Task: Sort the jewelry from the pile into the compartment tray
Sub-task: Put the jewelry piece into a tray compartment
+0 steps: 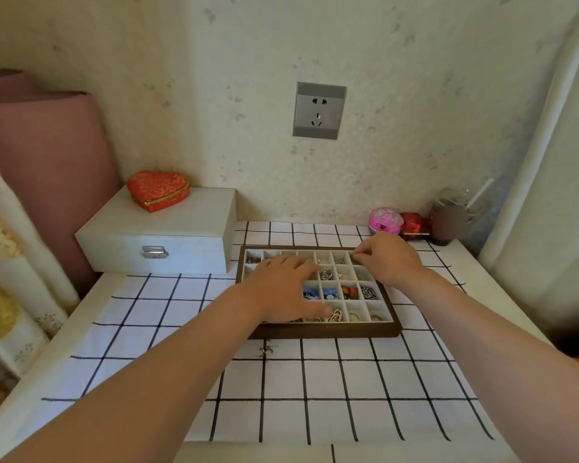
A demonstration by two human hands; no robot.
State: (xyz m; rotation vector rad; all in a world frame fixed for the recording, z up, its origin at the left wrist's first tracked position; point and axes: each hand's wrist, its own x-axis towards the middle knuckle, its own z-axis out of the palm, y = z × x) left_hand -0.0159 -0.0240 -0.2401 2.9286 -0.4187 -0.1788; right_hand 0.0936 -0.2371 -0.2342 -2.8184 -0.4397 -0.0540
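Left hand [283,289] lies flat, fingers straight and spread, over the left-centre cells of the brown-framed, white-lined compartment tray [325,333]. Right hand [388,259] sits at the tray's upper-right corner cell, fingertips drawn together — I cannot tell whether they pinch anything. One small dark-gold jewelry piece [266,351] lies loose on the white black-checked cloth [315,396], just below the tray's near rim, long axis up-down in frame; I judge the left hand nearer — it must come back toward lower frame.

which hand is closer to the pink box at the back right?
Right. The right hand sits just in front of the pink box; the left hand lies over the left half of the tray.
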